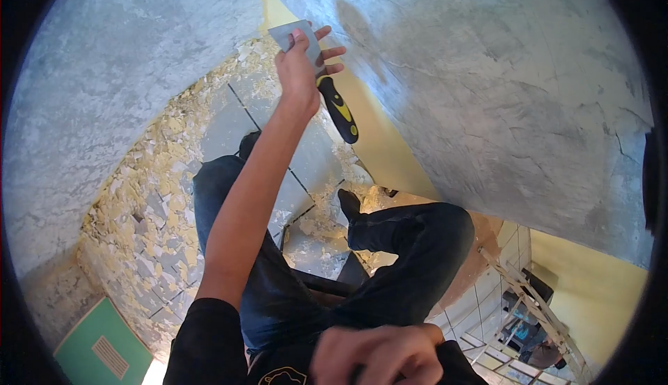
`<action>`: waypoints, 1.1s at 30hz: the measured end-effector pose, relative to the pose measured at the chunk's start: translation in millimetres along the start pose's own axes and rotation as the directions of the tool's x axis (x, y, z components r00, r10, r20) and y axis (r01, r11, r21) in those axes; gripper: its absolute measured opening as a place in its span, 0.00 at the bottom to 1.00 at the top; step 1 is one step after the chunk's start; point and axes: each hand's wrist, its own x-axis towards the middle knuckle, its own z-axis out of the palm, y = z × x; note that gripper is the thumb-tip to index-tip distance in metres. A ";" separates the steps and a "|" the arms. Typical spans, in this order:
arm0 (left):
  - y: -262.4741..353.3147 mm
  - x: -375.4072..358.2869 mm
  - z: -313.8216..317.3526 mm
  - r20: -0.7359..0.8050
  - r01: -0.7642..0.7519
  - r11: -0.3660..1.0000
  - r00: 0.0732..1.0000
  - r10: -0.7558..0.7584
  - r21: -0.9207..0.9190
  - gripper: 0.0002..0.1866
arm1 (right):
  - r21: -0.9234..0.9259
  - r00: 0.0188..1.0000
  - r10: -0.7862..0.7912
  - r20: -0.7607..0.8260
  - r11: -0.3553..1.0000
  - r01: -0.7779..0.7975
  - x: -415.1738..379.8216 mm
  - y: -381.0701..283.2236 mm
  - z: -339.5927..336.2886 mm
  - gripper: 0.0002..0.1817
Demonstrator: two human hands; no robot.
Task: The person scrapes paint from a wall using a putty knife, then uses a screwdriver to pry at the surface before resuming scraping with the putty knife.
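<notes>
My left hand (300,72) reaches out close to the wall corner and pinches a putty knife (339,110) by its flat metal blade, thumb on top and the other fingers behind. The knife's black and yellow handle points back toward me, with no hand on it. Very near the camera, my right hand (379,357) is blurred in front of my chest. Its fingers look curled in, and whatever they may hold is hidden.
Grey, scraped-looking walls (501,93) rise on both sides, with a yellow strip (379,134) low on the right. Paint flakes (160,225) litter the tiled floor (306,155). A green board (104,343) lies lower left; a wooden ladder (525,294) stands lower right.
</notes>
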 end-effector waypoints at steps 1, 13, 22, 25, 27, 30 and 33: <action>0.6 1.0 -0.5 -0.001 0.000 1.000 1.000 0.000 -0.008 0.21 | -0.186 0.983 -0.175 -0.044 0.969 0.164 -10.8 7.5 -4.4 0.18; -5.4 0.6 1.9 0.003 0.026 0.999 1.000 -0.026 -0.025 0.21 | -0.439 0.864 -0.397 -0.310 0.866 0.240 -22.1 10.4 32.1 0.21; -9.0 -0.7 4.0 0.002 0.034 0.999 0.999 -0.034 -0.020 0.21 | -0.408 0.843 -0.492 -0.218 0.830 0.380 -26.2 16.8 14.8 0.23; -10.4 -0.4 4.0 0.011 0.029 0.999 1.000 -0.029 -0.020 0.21 | -0.472 0.840 -0.499 -0.215 0.806 0.357 -26.0 13.5 22.8 0.24; -10.4 -0.5 3.5 0.010 0.027 0.999 1.000 -0.027 -0.018 0.21 | -0.491 0.839 -0.484 -0.250 0.810 0.322 -21.6 9.5 29.2 0.24; -10.1 -0.7 3.4 0.015 0.022 1.000 1.000 -0.022 -0.009 0.21 | -0.499 0.848 -0.480 -0.225 0.804 0.323 -24.3 10.5 19.9 0.24; -9.5 0.2 3.5 0.012 0.025 1.000 1.000 -0.025 -0.007 0.21 | -0.497 0.855 -0.484 -0.189 0.798 0.342 -27.0 7.1 15.3 0.22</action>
